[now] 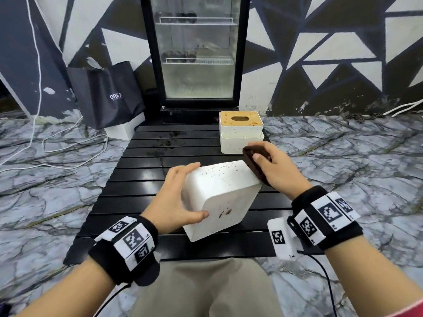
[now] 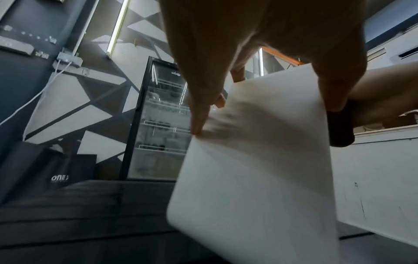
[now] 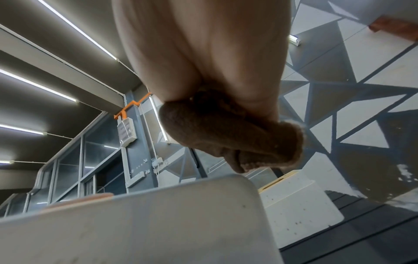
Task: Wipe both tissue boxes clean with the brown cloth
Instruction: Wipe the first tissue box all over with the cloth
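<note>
A white tissue box (image 1: 219, 197) is tipped up on the black slatted table (image 1: 142, 184), its upper face dotted with small brown specks. My left hand (image 1: 180, 197) grips its left side, fingers along the far edge and thumb on the near face; the left wrist view shows the box's plain side (image 2: 253, 178) under my fingers (image 2: 199, 107). My right hand (image 1: 270, 165) holds a folded brown cloth (image 1: 254, 161) against the box's right far corner; this cloth (image 3: 226, 135) bulges from my palm above the box (image 3: 158, 223). A second white box with a tan lid (image 1: 240, 131) stands upright behind.
A glass-door fridge (image 1: 194, 51) stands behind the table, a black shopping bag (image 1: 107, 94) to its left. White cables (image 1: 45, 143) trail over the marble-patterned floor. Dark stains mark the table's far slats (image 1: 169, 143). My lap lies at the table's near edge.
</note>
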Motion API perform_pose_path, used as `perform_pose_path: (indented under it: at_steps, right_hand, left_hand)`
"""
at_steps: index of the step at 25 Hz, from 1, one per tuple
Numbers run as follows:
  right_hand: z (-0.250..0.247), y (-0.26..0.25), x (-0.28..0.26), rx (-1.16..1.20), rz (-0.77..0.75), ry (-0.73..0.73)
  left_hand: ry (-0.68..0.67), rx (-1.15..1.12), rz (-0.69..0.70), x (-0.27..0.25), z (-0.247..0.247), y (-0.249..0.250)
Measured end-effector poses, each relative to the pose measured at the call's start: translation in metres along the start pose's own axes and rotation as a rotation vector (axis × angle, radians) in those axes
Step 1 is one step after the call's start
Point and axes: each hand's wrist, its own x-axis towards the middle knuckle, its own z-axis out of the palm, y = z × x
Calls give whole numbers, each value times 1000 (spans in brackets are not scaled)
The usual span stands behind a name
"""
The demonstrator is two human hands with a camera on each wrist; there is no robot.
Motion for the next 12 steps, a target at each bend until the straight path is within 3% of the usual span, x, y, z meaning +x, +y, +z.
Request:
perform_pose_path:
  at_steps: [6, 12]
  right_hand:
    - [1, 17, 5, -119, 12, 61]
    - [22, 24, 5, -247, -3, 47]
  left_hand:
    - [-112, -140, -60, -3, 17, -20]
    - [-57, -190, -71, 9, 20, -11]
